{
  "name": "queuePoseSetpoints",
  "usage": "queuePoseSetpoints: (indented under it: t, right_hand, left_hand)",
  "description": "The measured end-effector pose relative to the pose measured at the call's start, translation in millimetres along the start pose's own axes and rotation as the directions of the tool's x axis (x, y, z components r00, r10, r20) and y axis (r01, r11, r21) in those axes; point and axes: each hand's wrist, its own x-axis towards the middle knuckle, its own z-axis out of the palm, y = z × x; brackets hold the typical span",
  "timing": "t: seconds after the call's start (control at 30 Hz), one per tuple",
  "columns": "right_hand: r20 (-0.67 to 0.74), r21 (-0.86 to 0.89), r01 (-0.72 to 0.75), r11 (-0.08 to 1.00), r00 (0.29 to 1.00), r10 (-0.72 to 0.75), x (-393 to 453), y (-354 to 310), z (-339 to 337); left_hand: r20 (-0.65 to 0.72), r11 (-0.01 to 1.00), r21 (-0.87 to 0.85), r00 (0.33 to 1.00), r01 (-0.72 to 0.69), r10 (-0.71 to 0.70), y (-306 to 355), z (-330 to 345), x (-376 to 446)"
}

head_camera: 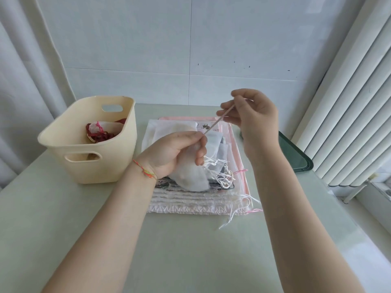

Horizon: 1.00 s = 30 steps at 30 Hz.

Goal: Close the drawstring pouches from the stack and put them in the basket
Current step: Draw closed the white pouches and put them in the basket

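Pulling the thin pale drawstring cord (219,120) taut between two hands looks like the closing step for the small white fabric pouch (191,176) now in hand. The left hand (175,152) wraps its fingers round the gathered neck of that pouch, holding it just above the flat stack of white and pink drawstring pouches (196,199) so that the mouth has something to cinch against; its grip is curled tight on the cloth. The right hand (251,115) sits higher and farther, its grip pinching the far end of the cord between thumb and fingertips, so the cord runs straight from one grip up to the other. The pouch body hangs below the left grip, its bottom resting on or just over the stack; which, I cannot tell. Loose white cords from other pouches trail off the stack's near right corner onto the pale green surface (63,218). Left of the stack stands the cream plastic basket with cut-out handles (93,144), within easy reach and already holding a few closed pouches, red and white among them.
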Motion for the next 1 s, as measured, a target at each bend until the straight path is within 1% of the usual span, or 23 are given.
queuePoseSetpoints:
  t: [0.07,0.1,0.13,0.2,0.27,0.3,0.37,0.4,0.43,0.57,0.63,0.7,0.77,0.83,0.87,0.93,1.0]
  right_hand:
    - [0.005,0.154,-0.088,0.984,0.996,0.088,2.8,1.1,-4.0]
    - [0.025,0.186,-0.13,0.974,0.991,0.128,3.5,2.8,-4.2]
    - [0.048,0.171,-0.161,0.972,0.987,0.155,3.8,4.4,-3.9]
    - [0.11,0.045,-0.175,0.983,0.979,0.17,2.4,5.9,-0.5]
    - [0.171,-0.164,-0.115,0.98,0.975,0.144,-0.7,5.0,3.2]
    - [0.192,-0.292,-0.06,0.954,0.974,0.12,-2.3,4.3,4.4]
    - [0.247,-0.52,0.062,0.852,0.966,0.081,-5.4,3.5,6.3]
    - [0.278,-0.583,0.105,0.805,0.957,0.077,-6.7,3.7,7.3]
    - [0.306,-0.607,0.128,0.784,0.949,0.082,-7.9,3.8,7.8]
    - [0.412,-0.583,0.134,0.801,0.899,0.15,-8.5,3.2,4.6]
    - [0.448,-0.611,0.141,0.779,0.873,0.194,-8.9,1.3,2.3]
    - [0.457,-0.65,0.176,0.74,0.868,0.195,-8.4,1.5,0.7]
    - [0.43,-0.672,0.218,0.708,0.893,0.133,-6.8,3.7,1.0]
    - [0.378,-0.654,0.24,0.718,0.925,0.035,-6.6,5.3,4.2]
    - [0.349,-0.635,0.243,0.733,0.937,-0.008,-6.5,6.4,6.5]
    - [0.316,-0.604,0.245,0.758,0.947,-0.054,-7.7,9.5,10.2]
    - [0.319,-0.596,0.247,0.764,0.946,-0.057,-8.9,12.5,13.1]
  left_hand:
    - [-0.041,0.998,0.04,0.998,-0.04,0.042,-0.4,1.9,1.1]
    - [-0.061,0.996,0.073,0.996,-0.055,0.059,0.0,3.5,1.6]
    - [-0.08,0.992,0.107,0.994,-0.062,0.07,0.8,5.3,1.5]
    - [-0.121,0.987,0.148,0.99,-0.056,0.075,2.5,6.0,1.5]
    - [-0.18,0.989,0.145,0.982,-0.036,0.062,4.7,4.1,1.6]
    - [-0.205,0.99,0.139,0.977,-0.032,0.061,6.2,3.6,1.6]
    - [-0.23,0.988,0.151,0.971,-0.037,0.072,9.3,2.9,0.5]
    - [-0.232,0.985,0.164,0.969,-0.042,0.08,10.7,2.6,-0.4]
    - [-0.232,0.984,0.172,0.969,-0.051,0.09,11.6,2.1,-1.2]
    - [-0.265,0.986,0.145,0.956,-0.088,0.124,13.4,0.5,-2.4]
    - [-0.296,0.987,0.138,0.948,-0.078,0.116,14.0,0.0,-2.2]
    - [-0.306,0.99,0.125,0.947,-0.062,0.098,14.3,-0.1,-2.9]
    - [-0.269,0.99,0.13,0.96,-0.046,0.08,13.8,0.6,-4.5]
    - [-0.216,0.992,0.119,0.974,-0.038,0.063,13.8,2.8,-6.0]
    - [-0.199,0.993,0.101,0.977,-0.055,0.074,14.7,3.7,-6.0]
    - [-0.196,0.992,0.013,0.972,-0.128,0.128,17.3,3.5,-5.1]
    - [-0.243,0.976,-0.134,0.961,-0.171,0.135,20.4,1.3,-4.9]
